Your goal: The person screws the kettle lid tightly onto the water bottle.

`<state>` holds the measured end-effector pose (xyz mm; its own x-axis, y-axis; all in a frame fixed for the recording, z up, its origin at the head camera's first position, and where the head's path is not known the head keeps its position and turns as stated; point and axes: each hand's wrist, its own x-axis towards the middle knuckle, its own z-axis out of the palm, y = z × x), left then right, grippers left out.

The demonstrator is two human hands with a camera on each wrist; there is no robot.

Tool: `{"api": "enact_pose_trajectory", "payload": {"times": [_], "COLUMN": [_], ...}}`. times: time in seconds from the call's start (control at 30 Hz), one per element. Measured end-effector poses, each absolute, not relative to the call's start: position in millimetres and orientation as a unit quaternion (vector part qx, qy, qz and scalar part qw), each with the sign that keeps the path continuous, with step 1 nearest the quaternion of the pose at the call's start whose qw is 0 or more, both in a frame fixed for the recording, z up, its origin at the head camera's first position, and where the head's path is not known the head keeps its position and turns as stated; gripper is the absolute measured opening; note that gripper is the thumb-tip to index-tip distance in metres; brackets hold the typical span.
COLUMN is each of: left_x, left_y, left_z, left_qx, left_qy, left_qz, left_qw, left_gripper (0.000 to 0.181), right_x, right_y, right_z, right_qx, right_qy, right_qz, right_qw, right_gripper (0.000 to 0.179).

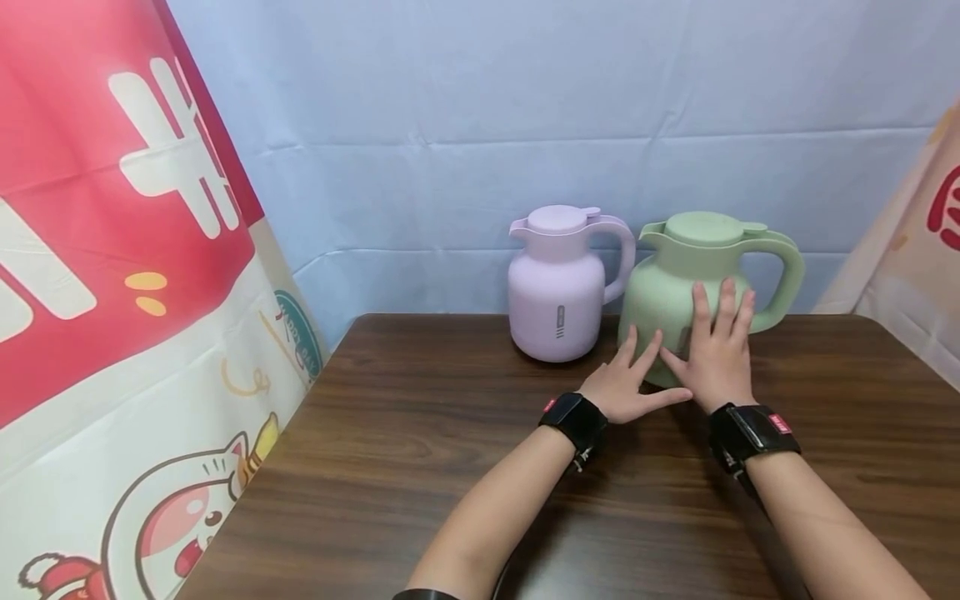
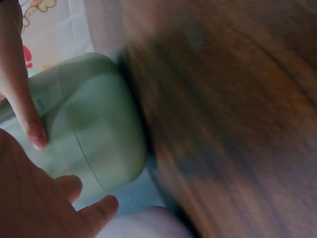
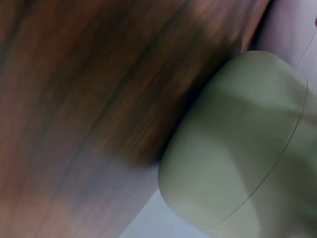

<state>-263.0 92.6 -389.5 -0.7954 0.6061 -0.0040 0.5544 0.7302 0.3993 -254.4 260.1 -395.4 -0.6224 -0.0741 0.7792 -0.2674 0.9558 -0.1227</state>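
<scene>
A green thermos jug (image 1: 660, 287) stands upright near the table's back edge, its handle to the right and its spout to the left. My right hand (image 1: 718, 362) is spread over the front of its body, fingers straight and pointing up. Lower and to the left, my left hand (image 1: 621, 385) has its fingers spread, with the fingertips at the jug's lower left side. In the left wrist view, a right-hand finger (image 2: 35, 131) lies against the green body. The right wrist view shows the jug's rounded base (image 3: 213, 148) close up, with the right hand out of frame.
A lilac thermos jug (image 1: 555, 292) stands just left of the green one, its handle close to the green spout. Both are on a dark wooden table (image 1: 390, 433). A pale blue cloth (image 1: 450, 183) hangs behind, and printed red and white cloth (image 1: 112, 208) hangs at the left.
</scene>
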Motion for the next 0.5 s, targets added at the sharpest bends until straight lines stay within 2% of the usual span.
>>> {"api": "enact_pose_trajectory", "payload": {"times": [0.1, 0.5], "left_x": [-263.2, -269.0], "left_y": [89.5, 81.0], "left_z": [-392.8, -399.7], "left_qx": [0.3, 0.295], "left_qy": [0.931, 0.937], "left_qz": [0.19, 0.176], "left_qw": [0.086, 0.066], "left_gripper": [0.078, 0.078], "right_x": [-258.1, -268.8], "right_y": [262.1, 269.8], "right_z": [-394.3, -393.6], "right_qx": [0.083, 0.056], "right_qy": [-0.897, -0.906], "right_qz": [0.12, 0.138], "right_qw": [0.417, 0.397], "right_gripper": [0.119, 0.119]}}
